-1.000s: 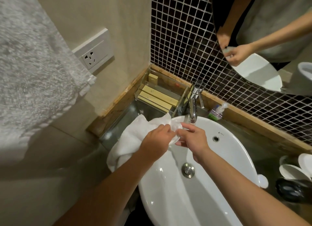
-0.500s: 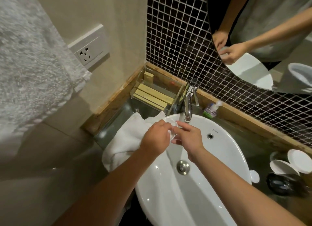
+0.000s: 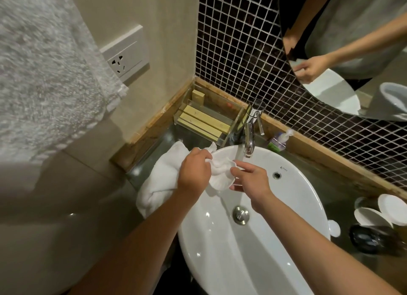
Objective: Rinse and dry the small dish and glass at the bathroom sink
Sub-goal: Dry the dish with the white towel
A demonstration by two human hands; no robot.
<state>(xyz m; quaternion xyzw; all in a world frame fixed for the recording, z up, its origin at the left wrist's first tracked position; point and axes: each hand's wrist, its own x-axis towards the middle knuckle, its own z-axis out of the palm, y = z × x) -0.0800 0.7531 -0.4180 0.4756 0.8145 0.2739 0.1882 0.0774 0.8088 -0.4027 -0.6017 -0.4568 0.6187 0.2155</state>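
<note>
Over the back of the white sink [image 3: 297,184], my right hand [image 3: 251,180] grips the rim of the small white dish [image 3: 221,186]. My left hand [image 3: 193,171] presses a bunched end of the white towel [image 3: 160,180] into the dish and covers most of it. The rest of the towel lies on the counter left of the basin. A thin stream of water falls from the chrome faucet [image 3: 250,136] just behind my right hand. A clear glass [image 3: 361,203] seems to stand at the far right of the counter, only partly seen.
Two white dishes [image 3: 372,216] and a dark round object [image 3: 372,239] sit on the counter at the right, with a small white lid [image 3: 333,227] beside the basin. A clear tray of boxes [image 3: 207,120] and a small bottle [image 3: 277,141] flank the faucet. A grey towel [image 3: 44,74] hangs at upper left.
My hands have drawn slightly apart, so more of the towel and the dish shows between them. Both hands stay over the back of the basin.
</note>
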